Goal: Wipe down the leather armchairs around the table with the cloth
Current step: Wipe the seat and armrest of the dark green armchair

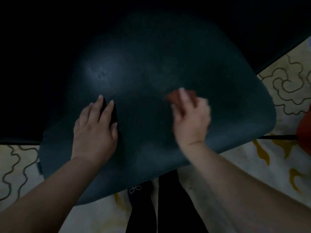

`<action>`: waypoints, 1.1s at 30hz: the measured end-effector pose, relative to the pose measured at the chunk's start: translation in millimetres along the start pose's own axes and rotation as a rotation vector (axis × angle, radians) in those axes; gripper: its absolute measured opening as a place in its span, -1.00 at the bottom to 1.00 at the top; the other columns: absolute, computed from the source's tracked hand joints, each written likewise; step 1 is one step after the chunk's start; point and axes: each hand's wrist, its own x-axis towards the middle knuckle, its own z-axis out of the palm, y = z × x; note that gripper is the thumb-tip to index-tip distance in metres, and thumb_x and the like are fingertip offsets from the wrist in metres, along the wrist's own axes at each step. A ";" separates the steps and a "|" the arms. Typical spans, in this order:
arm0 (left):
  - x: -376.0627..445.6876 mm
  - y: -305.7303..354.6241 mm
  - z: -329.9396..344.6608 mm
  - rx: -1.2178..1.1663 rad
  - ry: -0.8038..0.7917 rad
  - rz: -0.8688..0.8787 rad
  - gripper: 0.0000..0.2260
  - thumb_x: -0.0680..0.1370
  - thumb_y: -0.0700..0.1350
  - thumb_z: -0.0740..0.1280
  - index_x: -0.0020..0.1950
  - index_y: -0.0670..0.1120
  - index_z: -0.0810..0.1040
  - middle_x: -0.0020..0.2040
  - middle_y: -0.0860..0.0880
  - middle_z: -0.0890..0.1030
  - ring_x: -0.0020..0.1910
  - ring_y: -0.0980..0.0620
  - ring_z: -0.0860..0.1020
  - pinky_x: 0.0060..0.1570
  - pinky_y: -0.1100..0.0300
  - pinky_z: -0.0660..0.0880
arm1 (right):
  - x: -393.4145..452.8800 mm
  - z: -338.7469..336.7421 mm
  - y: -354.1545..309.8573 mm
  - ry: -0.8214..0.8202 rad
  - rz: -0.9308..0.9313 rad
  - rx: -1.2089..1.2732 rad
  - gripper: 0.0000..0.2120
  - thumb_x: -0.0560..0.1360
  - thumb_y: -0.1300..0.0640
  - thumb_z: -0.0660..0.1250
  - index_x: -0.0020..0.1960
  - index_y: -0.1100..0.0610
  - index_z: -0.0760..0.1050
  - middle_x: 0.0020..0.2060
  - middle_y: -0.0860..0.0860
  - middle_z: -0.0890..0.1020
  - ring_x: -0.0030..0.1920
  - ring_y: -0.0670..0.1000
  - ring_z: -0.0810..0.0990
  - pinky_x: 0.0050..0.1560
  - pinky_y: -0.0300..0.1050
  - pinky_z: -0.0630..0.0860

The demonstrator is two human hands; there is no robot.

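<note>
Your forearms reach in over the near edge of the armchair seat (151, 68), a dark, smooth leather cushion that will probably give a little under pressure. Your left hand (96, 125) lies flat with straight fingers toward the seat's left side, bracing it. Your right hand (191, 115), blurred, has fingers curled round the reddish cloth (173, 96) toward the seat's right side. That cloth looks soft, light and limp: keep it bunched in your palm, or it may slide on slick leather.
</note>
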 end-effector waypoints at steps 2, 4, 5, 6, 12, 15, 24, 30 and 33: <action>-0.5 -1.8 -0.6 -0.006 -0.005 0.001 -0.50 0.55 -0.05 0.27 0.49 -0.08 0.30 0.52 -0.12 0.21 0.43 -0.20 0.20 0.37 -0.20 0.24 | 11.1 -6.0 18.1 0.060 0.158 0.019 -0.52 0.53 0.00 0.35 0.43 -0.07 0.40 0.12 0.21 0.45 0.09 0.26 0.43 0.11 0.11 0.41; -1.0 -2.4 -1.6 -0.017 -0.017 -0.004 -0.50 0.55 -0.05 0.26 0.49 -0.08 0.29 0.53 -0.12 0.19 0.44 -0.20 0.19 0.39 -0.19 0.22 | -2.2 0.2 4.7 0.052 0.160 0.011 -0.51 0.50 0.02 0.38 0.42 -0.05 0.42 0.10 0.22 0.46 0.06 0.28 0.44 0.06 0.11 0.39; -1.6 -2.3 -1.9 -0.020 -0.024 -0.004 -0.49 0.56 -0.04 0.25 0.50 -0.08 0.28 0.53 -0.12 0.18 0.44 -0.20 0.18 0.40 -0.18 0.21 | -14.8 5.6 -8.1 0.027 0.096 0.009 -0.48 0.47 0.04 0.41 0.42 -0.05 0.42 0.08 0.22 0.48 0.02 0.28 0.46 0.00 0.10 0.40; -2.7 -2.2 -1.8 -0.018 -0.032 -0.003 -0.49 0.56 -0.04 0.24 0.50 -0.08 0.26 0.54 -0.12 0.17 0.45 -0.20 0.17 0.41 -0.17 0.19 | -29.1 12.0 -22.3 -0.008 0.015 0.013 -0.43 0.43 0.06 0.44 0.42 -0.04 0.42 0.06 0.22 0.49 -0.01 0.27 0.46 -0.05 0.09 0.41; -2.4 0.9 -0.8 -0.015 -0.038 0.023 -0.47 0.56 -0.05 0.28 0.50 -0.12 0.26 0.54 -0.14 0.17 0.44 -0.21 0.18 0.41 -0.16 0.19 | -43.4 13.8 -33.1 -0.114 -0.221 0.004 -0.34 0.37 0.07 0.51 0.43 -0.08 0.39 0.05 0.16 0.50 -0.03 0.20 0.48 -0.05 0.07 0.45; 2.3 8.3 0.2 0.006 -0.054 0.030 -0.46 0.56 -0.01 0.27 0.51 -0.09 0.26 0.54 -0.13 0.16 0.44 -0.21 0.18 0.40 -0.18 0.20 | 0.7 -4.5 12.7 -0.016 -0.023 -0.033 -0.48 0.48 0.00 0.39 0.43 -0.07 0.41 0.08 0.22 0.48 0.01 0.27 0.46 0.00 0.13 0.45; 27.0 33.6 0.4 -0.003 -0.052 -0.006 -0.47 0.57 0.07 0.21 0.52 -0.02 0.21 0.55 -0.09 0.10 0.47 -0.17 0.10 0.39 -0.22 0.17 | -30.4 10.5 -23.8 -0.127 -0.270 -0.012 -0.34 0.34 0.04 0.53 0.41 -0.07 0.42 0.00 0.12 0.50 -0.07 0.15 0.48 -0.10 0.03 0.45; 51.5 42.0 0.5 0.029 -0.011 0.009 -0.48 0.55 0.02 0.27 0.48 -0.07 0.28 0.52 -0.14 0.19 0.43 -0.21 0.18 0.34 -0.25 0.21 | 67.3 -4.7 33.3 0.020 0.130 -0.033 -0.52 0.55 -0.06 0.30 0.45 -0.10 0.36 0.18 0.18 0.42 0.13 0.22 0.40 0.12 0.14 0.42; 63.1 42.8 0.2 0.033 -0.002 0.000 -0.48 0.55 0.02 0.28 0.48 -0.06 0.29 0.52 -0.14 0.20 0.43 -0.20 0.18 0.33 -0.24 0.21 | 75.3 6.1 5.3 0.007 0.132 -0.037 -0.50 0.52 -0.04 0.33 0.44 -0.07 0.38 0.17 0.18 0.43 0.11 0.22 0.42 0.07 0.11 0.41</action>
